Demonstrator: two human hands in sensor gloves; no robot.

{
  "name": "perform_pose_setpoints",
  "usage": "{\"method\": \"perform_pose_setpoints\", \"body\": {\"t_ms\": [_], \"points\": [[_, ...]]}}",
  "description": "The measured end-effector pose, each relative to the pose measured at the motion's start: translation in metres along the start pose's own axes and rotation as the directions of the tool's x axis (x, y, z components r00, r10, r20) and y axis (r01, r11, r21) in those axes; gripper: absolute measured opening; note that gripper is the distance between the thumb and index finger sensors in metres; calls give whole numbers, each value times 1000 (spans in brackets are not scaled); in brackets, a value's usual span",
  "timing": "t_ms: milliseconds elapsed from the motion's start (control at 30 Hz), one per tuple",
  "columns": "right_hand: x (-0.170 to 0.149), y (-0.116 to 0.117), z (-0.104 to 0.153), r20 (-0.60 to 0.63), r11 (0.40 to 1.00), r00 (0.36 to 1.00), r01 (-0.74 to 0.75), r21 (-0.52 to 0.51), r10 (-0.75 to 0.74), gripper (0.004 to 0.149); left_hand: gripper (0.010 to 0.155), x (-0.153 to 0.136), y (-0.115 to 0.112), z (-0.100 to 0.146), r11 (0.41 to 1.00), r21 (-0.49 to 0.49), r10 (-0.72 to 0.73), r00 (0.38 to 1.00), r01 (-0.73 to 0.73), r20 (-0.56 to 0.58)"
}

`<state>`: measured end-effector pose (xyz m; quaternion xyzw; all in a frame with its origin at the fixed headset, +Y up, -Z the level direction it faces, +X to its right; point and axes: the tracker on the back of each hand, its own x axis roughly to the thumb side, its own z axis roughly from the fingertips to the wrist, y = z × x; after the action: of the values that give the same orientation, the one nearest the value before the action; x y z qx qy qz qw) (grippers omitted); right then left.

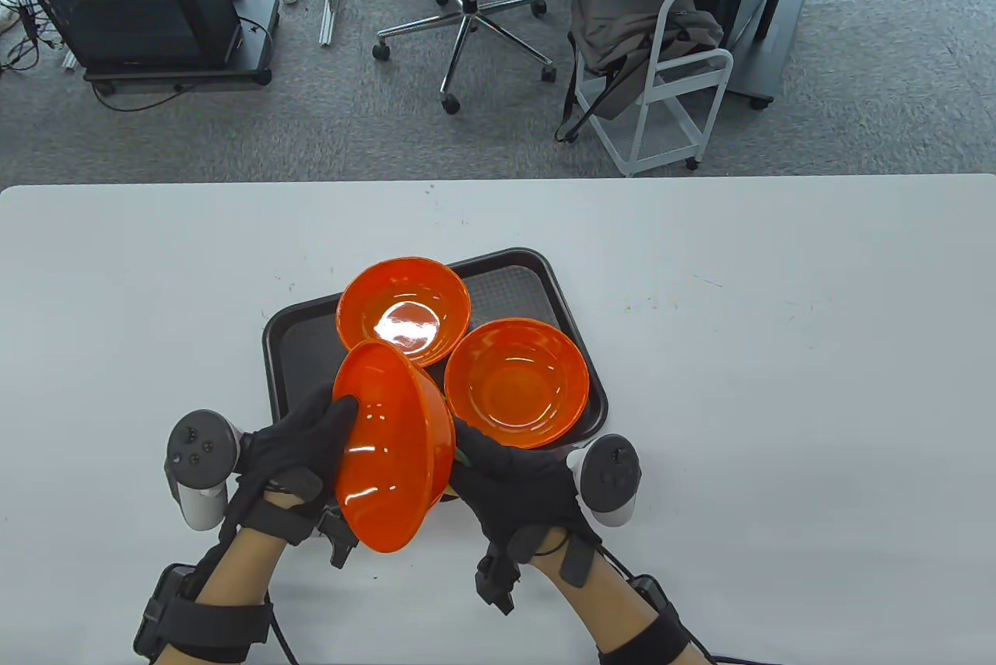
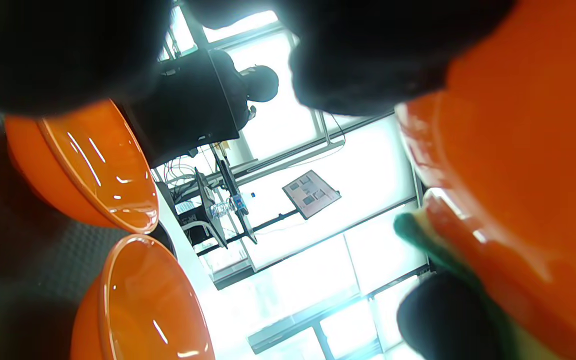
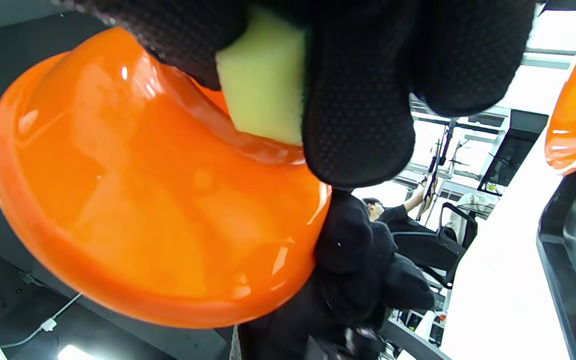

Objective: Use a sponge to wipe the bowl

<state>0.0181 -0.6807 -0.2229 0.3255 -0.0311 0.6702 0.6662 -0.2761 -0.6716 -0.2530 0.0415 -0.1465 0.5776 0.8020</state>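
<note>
While the left hand (image 1: 299, 435) grips the tilted orange bowl (image 1: 393, 447) by its rim, holding it off the white table (image 1: 778, 354) at the near edge of the black tray (image 1: 284, 330), the right hand (image 1: 517, 478) presses a yellow-green sponge (image 3: 263, 95) against the bowl's outer wall. Its fingers (image 3: 358, 115) curl firmly around the sponge, which the table view mostly hides behind the bowl. 2 more orange bowls sit upright on the tray, the far one (image 1: 405, 311) and the right one (image 1: 517, 383), rims just beside each other.
</note>
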Motion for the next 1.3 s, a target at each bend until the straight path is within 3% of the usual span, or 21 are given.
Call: {"method": "perform_pose_setpoints", "body": {"t_ms": [200, 400, 567, 767, 1000, 1100, 1300], "points": [[-3, -1, -1, -24, 1000, 999, -27, 8, 27, 51, 52, -1, 25, 0, 994, 82, -71, 996, 75, -52], [-5, -9, 1, -56, 996, 995, -85, -34, 83, 51, 51, -3, 50, 2, 942, 170, -269, 955, 288, -125], [-6, -11, 1, -52, 992, 992, -118, -33, 116, 52, 51, -14, 59, 0, 929, 155, -311, 935, 337, -169], [-8, -20, 0, -40, 973, 973, -229, -36, 228, 51, 51, -19, 66, -3, 958, 137, -229, 960, 252, -162], [-10, -30, 2, -53, 968, 969, -246, -57, 243, 51, 51, -37, 92, 4, 935, 250, -180, 945, 251, -274], [-10, -31, 2, -53, 966, 967, -250, -59, 247, 51, 51, -46, 106, 9, 912, 326, -136, 933, 249, -333], [-9, -32, 2, -55, 966, 966, -254, -56, 251, 51, 52, -63, 138, 25, 809, 491, -83, 889, 324, -451]]}}
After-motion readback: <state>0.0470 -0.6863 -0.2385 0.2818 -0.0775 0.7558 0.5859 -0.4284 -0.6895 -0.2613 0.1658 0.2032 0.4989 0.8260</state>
